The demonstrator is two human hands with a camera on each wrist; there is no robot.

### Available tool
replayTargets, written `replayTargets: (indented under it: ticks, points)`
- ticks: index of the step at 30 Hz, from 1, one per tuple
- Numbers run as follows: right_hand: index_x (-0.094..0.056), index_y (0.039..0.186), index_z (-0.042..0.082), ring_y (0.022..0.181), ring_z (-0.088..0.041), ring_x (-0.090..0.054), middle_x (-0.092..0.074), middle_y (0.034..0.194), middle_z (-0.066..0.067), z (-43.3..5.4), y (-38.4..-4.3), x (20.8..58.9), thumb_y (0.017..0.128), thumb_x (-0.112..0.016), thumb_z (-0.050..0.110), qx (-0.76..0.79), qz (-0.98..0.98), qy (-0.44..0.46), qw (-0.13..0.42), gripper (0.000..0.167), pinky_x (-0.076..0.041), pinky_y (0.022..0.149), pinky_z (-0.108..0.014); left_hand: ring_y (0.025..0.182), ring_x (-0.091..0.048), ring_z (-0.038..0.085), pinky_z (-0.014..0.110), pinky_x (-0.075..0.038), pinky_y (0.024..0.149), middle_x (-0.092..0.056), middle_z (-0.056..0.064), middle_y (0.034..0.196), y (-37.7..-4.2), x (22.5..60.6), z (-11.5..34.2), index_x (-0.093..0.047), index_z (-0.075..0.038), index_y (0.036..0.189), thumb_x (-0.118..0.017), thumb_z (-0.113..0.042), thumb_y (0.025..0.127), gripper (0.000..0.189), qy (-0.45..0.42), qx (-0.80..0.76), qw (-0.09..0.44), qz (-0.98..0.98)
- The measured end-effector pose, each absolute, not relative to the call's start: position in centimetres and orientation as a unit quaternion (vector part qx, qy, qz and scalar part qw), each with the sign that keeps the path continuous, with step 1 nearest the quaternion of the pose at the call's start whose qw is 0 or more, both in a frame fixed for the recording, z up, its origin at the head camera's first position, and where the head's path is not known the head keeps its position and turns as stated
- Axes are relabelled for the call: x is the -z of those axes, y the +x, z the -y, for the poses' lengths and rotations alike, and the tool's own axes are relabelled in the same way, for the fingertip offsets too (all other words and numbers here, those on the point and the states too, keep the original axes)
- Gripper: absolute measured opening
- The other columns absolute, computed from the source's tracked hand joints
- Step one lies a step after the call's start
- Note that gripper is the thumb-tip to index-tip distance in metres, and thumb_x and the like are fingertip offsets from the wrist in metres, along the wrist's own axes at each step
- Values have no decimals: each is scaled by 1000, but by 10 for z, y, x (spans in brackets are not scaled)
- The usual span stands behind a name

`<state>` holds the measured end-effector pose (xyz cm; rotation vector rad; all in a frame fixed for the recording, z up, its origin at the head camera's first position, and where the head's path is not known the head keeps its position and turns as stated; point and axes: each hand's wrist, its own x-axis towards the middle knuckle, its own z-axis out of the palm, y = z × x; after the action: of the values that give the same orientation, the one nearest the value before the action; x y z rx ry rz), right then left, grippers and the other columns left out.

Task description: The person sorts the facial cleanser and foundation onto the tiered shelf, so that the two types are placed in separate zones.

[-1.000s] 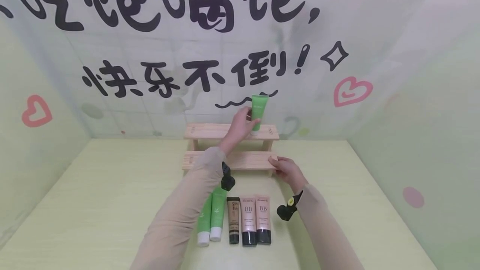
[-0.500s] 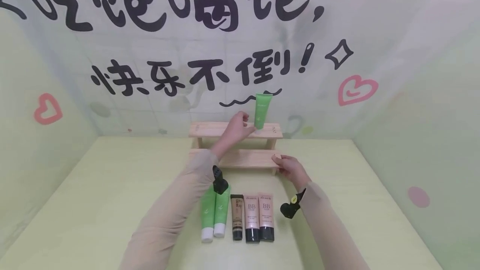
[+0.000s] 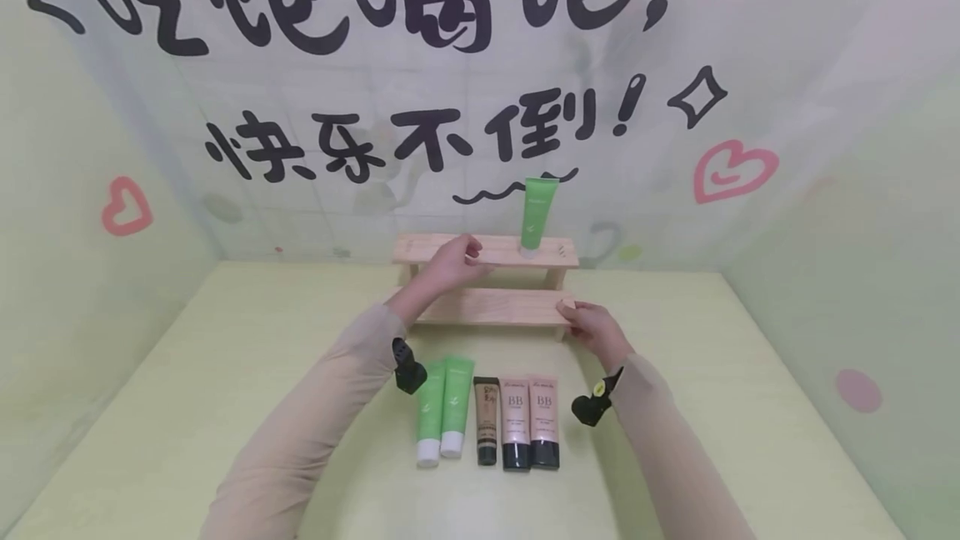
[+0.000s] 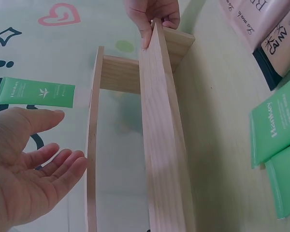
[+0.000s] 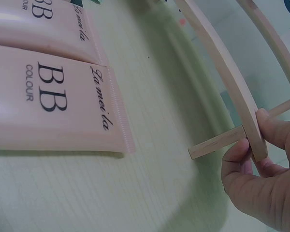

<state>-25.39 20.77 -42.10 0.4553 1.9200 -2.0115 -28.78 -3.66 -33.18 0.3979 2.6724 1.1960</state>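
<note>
A green squeeze tube [image 3: 537, 215] stands upright on its cap on the upper step of a two-step wooden rack [image 3: 495, 307], towards the right end. My left hand [image 3: 452, 262] is just left of the tube, at the upper step, with nothing in it. In the left wrist view its fingers [image 4: 63, 166] are relaxed and apart from the tube. My right hand [image 3: 596, 330] grips the right end of the lower step, thumb on top and fingers curled beneath, as the right wrist view shows on the wooden board [image 5: 232, 82].
Two green tubes [image 3: 456, 407], a brown tube [image 3: 487, 419] and two pink BB tubes [image 3: 515, 419] lie in a row on the table [image 3: 285, 340] in front of the rack. Behind stands a wall [image 3: 360, 215] with black lettering; side walls flank the table.
My left hand has let go of the green tube and drawn back to the left, leaving it standing on the upper step. My right hand keeps its grip on the rack.
</note>
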Motion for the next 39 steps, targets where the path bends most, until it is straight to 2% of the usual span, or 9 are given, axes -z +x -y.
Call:
replayTargets:
  ticks: [5, 14, 29, 34, 39]
  points:
    - [-32, 135, -11, 68, -2, -53, -57, 74, 7, -209, -256, 416, 93, -52, 16, 692, -683, 163, 168, 53, -45, 65, -15, 110, -56, 28, 35, -48, 95, -55, 17, 120, -285, 335, 46, -47, 1, 121, -64, -18, 84, 45, 136, -403, 86, -901]
    - [-32, 135, -9, 64, -2, -50, -57, 70, 8, -209, -258, 412, 93, -51, 16, 699, -673, 175, 168, 53, -43, 61, -15, 110, -56, 30, 37, -48, 95, -54, 20, 123, -274, 346, 66, -46, 3, 123, -65, -21, 83, 50, 145, -397, 103, -901]
    - [-33, 134, -10, 65, -4, -48, -56, 71, 7, -206, -258, 414, 94, -50, 16, 700, -673, 167, 170, 51, -41, 60, -15, 100, -60, 30, 35, -53, 86, -58, 21, 111, -232, 373, 112, -49, 7, 116, -63, -16, 85, 41, 148, -363, 110, -913]
    - [-33, 135, -9, 66, -2, -49, -57, 71, 9, -206, -256, 414, 93, -51, 17, 698, -674, 168, 176, 53, -43, 62, -15, 103, -58, 31, 38, -52, 87, -57, 21, 113, -216, 381, 124, -48, 6, 117, -63, -17, 84, 43, 134, -363, 135, -912]
    - [-34, 135, -8, 66, -2, -49, -57, 73, 8, -208, -258, 424, 93, -52, 19, 695, -678, 169, 170, 53, -42, 62, -15, 98, -60, 28, 35, -54, 81, -60, 17, 107, -202, 395, 130, -50, 6, 115, -64, -20, 83, 43, 120, -340, 163, -918]
